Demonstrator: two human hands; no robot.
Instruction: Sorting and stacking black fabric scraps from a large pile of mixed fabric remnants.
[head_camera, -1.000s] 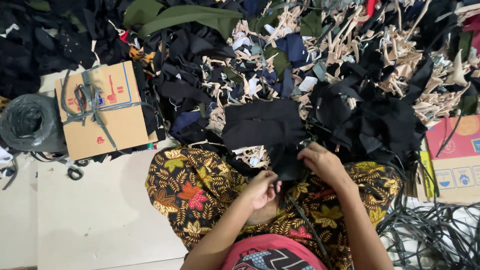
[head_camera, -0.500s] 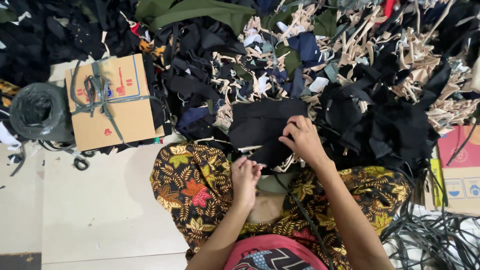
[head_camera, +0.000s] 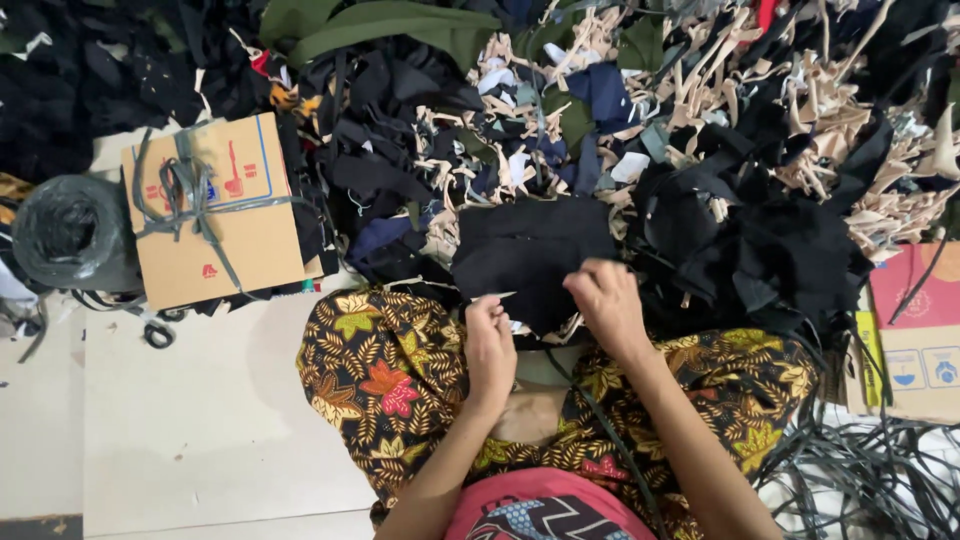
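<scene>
Black cloth (head_camera: 525, 250) lies flat at the near edge of the scrap heap (head_camera: 700, 130), just past the person's knees, its long side running left to right. Both hands are on its near edge. Right hand (head_camera: 605, 300) curls down over the right part of that edge, fingers closed on the fabric. Left hand (head_camera: 490, 335) sits lower and to the left, fingers pinched narrow on the hanging lower flap; exactly how much cloth it has I cannot tell. So the cloth lies straight ahead of both hands, the right one higher up on it. Under the wrists, a floral skirt (head_camera: 390, 370) covers the lap. Left of the heap, on the pale floor (head_camera: 200, 430), a tied cardboard box (head_camera: 215, 215) and a grey bag (head_camera: 70, 235). At the right edge, another printed box (head_camera: 915, 330) and loose dark cords (head_camera: 860, 480).
</scene>
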